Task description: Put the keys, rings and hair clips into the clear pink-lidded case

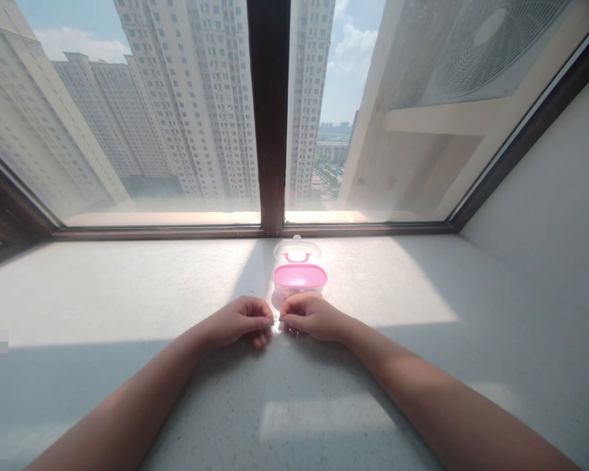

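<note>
A high-rise windowsill [127, 281] facing apartment towers [196, 104] suggests a home.

The head camera looks forward and down over the sill [127, 281], the left hand [243, 320] and right hand [314, 315] close, near mid-view, the window [273, 118] beyond filling the top.

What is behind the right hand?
Behind the right hand stands the pink-rimmed container, with the clear lid and its pink handle farther back. The hand covers part of the container's lower front, which can't be seen.
</note>
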`<act>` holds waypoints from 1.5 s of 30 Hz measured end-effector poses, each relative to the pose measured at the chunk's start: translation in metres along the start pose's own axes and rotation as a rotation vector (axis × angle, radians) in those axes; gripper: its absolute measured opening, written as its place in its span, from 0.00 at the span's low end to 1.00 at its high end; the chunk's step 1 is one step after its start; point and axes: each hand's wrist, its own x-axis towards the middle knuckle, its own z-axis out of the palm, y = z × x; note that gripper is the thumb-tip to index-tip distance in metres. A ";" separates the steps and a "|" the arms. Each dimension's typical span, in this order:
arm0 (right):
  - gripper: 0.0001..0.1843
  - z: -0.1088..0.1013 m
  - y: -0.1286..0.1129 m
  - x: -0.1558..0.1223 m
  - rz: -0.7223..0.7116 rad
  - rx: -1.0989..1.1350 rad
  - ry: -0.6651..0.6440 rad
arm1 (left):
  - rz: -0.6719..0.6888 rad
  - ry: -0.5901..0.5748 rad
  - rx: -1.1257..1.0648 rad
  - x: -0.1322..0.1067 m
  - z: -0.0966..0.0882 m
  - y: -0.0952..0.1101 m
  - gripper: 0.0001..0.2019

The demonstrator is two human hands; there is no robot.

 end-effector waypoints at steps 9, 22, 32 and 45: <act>0.05 0.001 0.001 0.000 -0.006 0.006 0.000 | -0.001 0.007 -0.019 -0.001 0.001 0.002 0.15; 0.04 0.001 -0.001 0.001 0.021 0.002 0.005 | -0.002 0.005 -0.022 -0.001 0.001 0.002 0.15; 0.04 0.002 -0.003 0.001 0.024 0.010 0.006 | -0.002 0.013 -0.022 -0.001 0.001 0.002 0.16; 0.04 0.001 -0.002 0.001 0.023 0.015 0.004 | -0.005 0.013 -0.025 0.000 0.001 0.000 0.16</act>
